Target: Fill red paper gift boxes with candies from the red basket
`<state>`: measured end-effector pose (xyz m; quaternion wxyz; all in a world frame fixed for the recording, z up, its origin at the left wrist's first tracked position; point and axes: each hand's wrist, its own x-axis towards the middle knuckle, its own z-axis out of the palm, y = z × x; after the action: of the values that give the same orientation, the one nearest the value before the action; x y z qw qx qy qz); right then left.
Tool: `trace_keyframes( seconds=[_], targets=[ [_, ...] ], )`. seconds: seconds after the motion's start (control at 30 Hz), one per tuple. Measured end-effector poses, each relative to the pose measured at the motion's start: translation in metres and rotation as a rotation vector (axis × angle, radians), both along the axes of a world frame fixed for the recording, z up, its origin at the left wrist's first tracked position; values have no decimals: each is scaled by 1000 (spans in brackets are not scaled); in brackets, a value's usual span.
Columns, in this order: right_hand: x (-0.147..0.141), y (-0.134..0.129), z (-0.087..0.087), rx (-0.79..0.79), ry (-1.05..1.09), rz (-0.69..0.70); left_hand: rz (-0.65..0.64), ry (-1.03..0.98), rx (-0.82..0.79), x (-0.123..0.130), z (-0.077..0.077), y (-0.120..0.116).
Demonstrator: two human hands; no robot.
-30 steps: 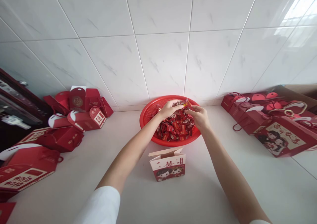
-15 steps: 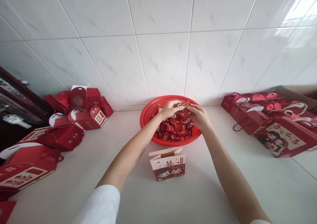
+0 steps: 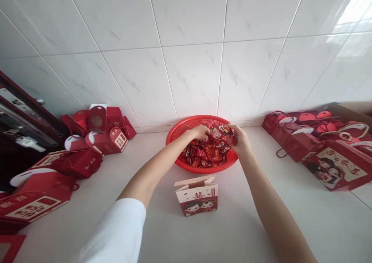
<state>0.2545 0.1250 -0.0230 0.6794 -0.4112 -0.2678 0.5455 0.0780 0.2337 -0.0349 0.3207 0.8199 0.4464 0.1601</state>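
A red plastic basket point(image 3: 171, 139) holds a heap of red-wrapped candies point(image 3: 207, 152). My left hand point(image 3: 199, 132) reaches in over its left side, fingers curled down at the top of the heap; whatever they pinch is hidden. Over the basket's right rim, my right hand point(image 3: 241, 141) is closed around a few wrapped candies point(image 3: 227, 130), which stick out between thumb and fingers. In front of the basket stands an upright paper gift box point(image 3: 197, 201), its top flaps open, with two cartoon figures printed on the front.
Red gift boxes point(image 3: 107, 142) are piled along the left beside a dark cabinet point(image 3: 17, 127). More red boxes with cord handles point(image 3: 334, 164) stand at the right, near a cardboard box point(image 3: 348, 109). A tiled wall point(image 3: 192, 76) rises behind the white counter point(image 3: 232, 224).
My hands, close together above the basket before, have moved apart. The left has dropped to the candies; the right has shifted slightly right with wrapped candies in it. The view has tilted slightly.
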Motion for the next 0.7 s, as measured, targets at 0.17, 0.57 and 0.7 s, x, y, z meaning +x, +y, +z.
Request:
trace_keyframes(
  seconds=[0.17, 0.57, 0.7],
  targets=[
    [-1, 1, 0, -9, 18, 24, -9, 182, 4, -5, -14, 9],
    [0, 1, -2, -10, -75, 18, -213, 209, -213, -42, 40, -15],
    [-1, -2, 2, -8, -47, 31, -111, 22, -366, -48, 45, -20]
  ],
)
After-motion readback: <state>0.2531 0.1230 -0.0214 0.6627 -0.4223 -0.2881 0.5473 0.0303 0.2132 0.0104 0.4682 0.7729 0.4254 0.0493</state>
